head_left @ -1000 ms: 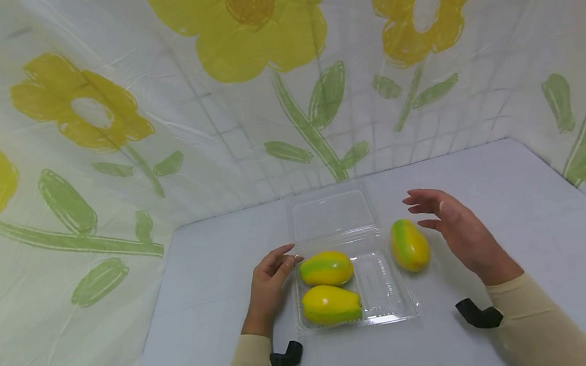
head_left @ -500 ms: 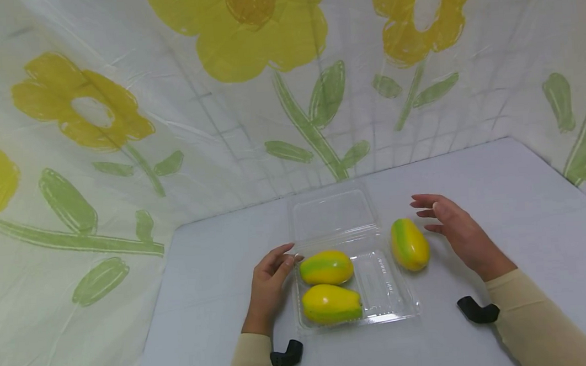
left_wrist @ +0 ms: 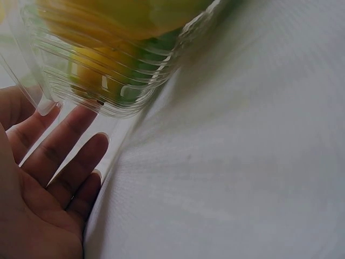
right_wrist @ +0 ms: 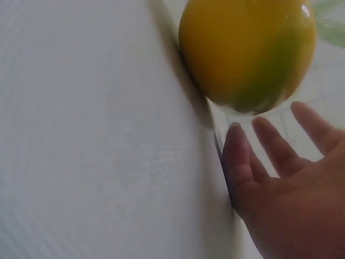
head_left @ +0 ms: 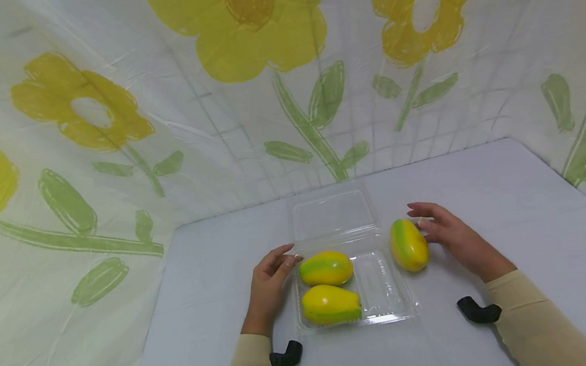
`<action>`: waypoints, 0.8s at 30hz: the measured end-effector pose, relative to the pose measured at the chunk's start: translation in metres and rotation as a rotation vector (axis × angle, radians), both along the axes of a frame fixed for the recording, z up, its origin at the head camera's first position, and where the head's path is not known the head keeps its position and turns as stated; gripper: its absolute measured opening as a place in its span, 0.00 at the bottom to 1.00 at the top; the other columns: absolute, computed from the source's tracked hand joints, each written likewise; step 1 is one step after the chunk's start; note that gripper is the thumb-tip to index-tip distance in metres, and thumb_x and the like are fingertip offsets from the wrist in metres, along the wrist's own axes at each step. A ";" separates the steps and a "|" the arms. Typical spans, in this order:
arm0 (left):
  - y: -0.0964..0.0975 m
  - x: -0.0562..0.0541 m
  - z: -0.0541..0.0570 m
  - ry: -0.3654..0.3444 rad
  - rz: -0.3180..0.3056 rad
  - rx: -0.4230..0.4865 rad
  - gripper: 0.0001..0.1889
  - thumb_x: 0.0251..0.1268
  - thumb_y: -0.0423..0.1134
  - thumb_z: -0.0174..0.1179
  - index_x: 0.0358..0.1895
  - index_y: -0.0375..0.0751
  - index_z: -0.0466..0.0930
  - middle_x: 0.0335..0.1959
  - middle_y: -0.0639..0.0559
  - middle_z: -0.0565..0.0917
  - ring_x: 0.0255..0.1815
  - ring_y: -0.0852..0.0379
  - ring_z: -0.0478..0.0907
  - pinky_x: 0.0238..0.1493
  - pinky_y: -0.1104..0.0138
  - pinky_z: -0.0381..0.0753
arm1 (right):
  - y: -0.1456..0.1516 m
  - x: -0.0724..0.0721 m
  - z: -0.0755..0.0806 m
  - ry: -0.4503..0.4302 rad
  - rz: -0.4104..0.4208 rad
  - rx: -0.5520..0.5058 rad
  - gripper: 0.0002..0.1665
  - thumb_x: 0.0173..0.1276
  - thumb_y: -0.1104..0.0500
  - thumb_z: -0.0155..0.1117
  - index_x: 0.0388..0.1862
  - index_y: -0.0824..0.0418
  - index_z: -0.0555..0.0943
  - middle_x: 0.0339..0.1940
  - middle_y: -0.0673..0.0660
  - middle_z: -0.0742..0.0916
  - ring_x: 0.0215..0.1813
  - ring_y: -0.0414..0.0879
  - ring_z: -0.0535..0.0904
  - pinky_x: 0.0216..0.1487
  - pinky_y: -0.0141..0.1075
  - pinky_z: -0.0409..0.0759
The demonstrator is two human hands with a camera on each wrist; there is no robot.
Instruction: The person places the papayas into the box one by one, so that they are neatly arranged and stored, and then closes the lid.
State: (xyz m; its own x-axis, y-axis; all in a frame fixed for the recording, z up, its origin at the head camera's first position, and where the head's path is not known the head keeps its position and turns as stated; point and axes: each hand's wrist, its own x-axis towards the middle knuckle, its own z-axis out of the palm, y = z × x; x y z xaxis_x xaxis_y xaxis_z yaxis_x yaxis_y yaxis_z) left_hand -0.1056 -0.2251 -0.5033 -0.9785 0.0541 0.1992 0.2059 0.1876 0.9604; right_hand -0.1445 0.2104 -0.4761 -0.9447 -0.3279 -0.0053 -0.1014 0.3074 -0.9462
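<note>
In the head view, a clear plastic clamshell container (head_left: 385, 280) lies with its lid (head_left: 331, 214) folded back. Two yellow-green papayas, an upper one (head_left: 325, 268) and a lower one (head_left: 331, 304), lie side by side in its left part. My left hand (head_left: 268, 284) pinches the container's left rim between thumb and index finger; the left wrist view shows the other fingers (left_wrist: 81, 162) loosely spread beneath. A third papaya (head_left: 408, 245) rests on the table just right of the container. Beside it is my right hand (head_left: 457, 238), fingers loosely bent and not around it; contact cannot be told.
The white-covered table (head_left: 220, 308) meets a hanging sheet (head_left: 198, 171) printed with yellow flowers along its back edge. Another stretch of sheet (head_left: 520, 66) borders the right side. Black wrist devices (head_left: 478, 310) sit at both sleeves.
My right hand first drew slightly back to the right, then came down and left to the loose papaya's right side. The left hand and the container have stayed put.
</note>
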 end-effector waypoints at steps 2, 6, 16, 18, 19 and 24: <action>0.000 0.000 0.000 -0.001 0.000 -0.004 0.16 0.83 0.42 0.63 0.67 0.47 0.86 0.48 0.49 0.92 0.56 0.47 0.87 0.65 0.61 0.80 | 0.001 0.000 -0.001 -0.015 0.009 0.024 0.35 0.88 0.44 0.55 0.86 0.56 0.64 0.80 0.63 0.73 0.77 0.66 0.68 0.71 0.66 0.69; 0.000 0.000 0.001 -0.003 0.003 -0.007 0.16 0.84 0.41 0.63 0.67 0.47 0.86 0.48 0.49 0.92 0.56 0.47 0.87 0.65 0.61 0.80 | 0.001 0.000 -0.001 -0.029 0.035 0.038 0.39 0.84 0.46 0.62 0.86 0.55 0.64 0.80 0.63 0.73 0.77 0.68 0.68 0.70 0.76 0.64; 0.000 0.000 0.001 -0.018 0.008 -0.016 0.16 0.84 0.42 0.63 0.68 0.47 0.86 0.49 0.50 0.92 0.56 0.47 0.86 0.66 0.61 0.80 | -0.002 0.001 -0.001 -0.029 0.076 0.081 0.42 0.77 0.47 0.73 0.83 0.55 0.69 0.78 0.61 0.76 0.72 0.66 0.74 0.68 0.67 0.72; 0.000 0.000 0.001 -0.018 0.009 -0.018 0.16 0.84 0.42 0.63 0.68 0.47 0.86 0.49 0.50 0.92 0.56 0.48 0.86 0.65 0.61 0.80 | -0.003 0.001 -0.001 -0.024 0.077 0.078 0.42 0.77 0.48 0.74 0.83 0.56 0.70 0.78 0.62 0.76 0.72 0.66 0.74 0.68 0.66 0.73; 0.000 0.000 0.000 -0.019 0.009 -0.018 0.16 0.84 0.42 0.63 0.68 0.47 0.86 0.49 0.50 0.92 0.56 0.48 0.86 0.65 0.62 0.80 | -0.003 0.001 -0.001 -0.022 0.078 0.075 0.42 0.77 0.48 0.74 0.83 0.57 0.70 0.78 0.62 0.76 0.72 0.66 0.74 0.67 0.65 0.74; 0.000 0.000 0.001 -0.022 0.004 -0.004 0.16 0.83 0.41 0.63 0.67 0.47 0.86 0.49 0.49 0.92 0.57 0.47 0.86 0.66 0.61 0.80 | -0.003 0.002 0.000 -0.033 0.066 0.067 0.42 0.75 0.48 0.76 0.83 0.54 0.71 0.77 0.63 0.77 0.68 0.65 0.78 0.63 0.60 0.79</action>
State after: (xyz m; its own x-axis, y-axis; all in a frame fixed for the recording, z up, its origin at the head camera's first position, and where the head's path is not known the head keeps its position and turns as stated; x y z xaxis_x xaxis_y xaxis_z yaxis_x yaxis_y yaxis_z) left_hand -0.1055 -0.2248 -0.5020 -0.9828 0.0507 0.1775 0.1840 0.1919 0.9640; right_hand -0.1426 0.2072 -0.4759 -0.9198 -0.3877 -0.0605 -0.0924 0.3641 -0.9268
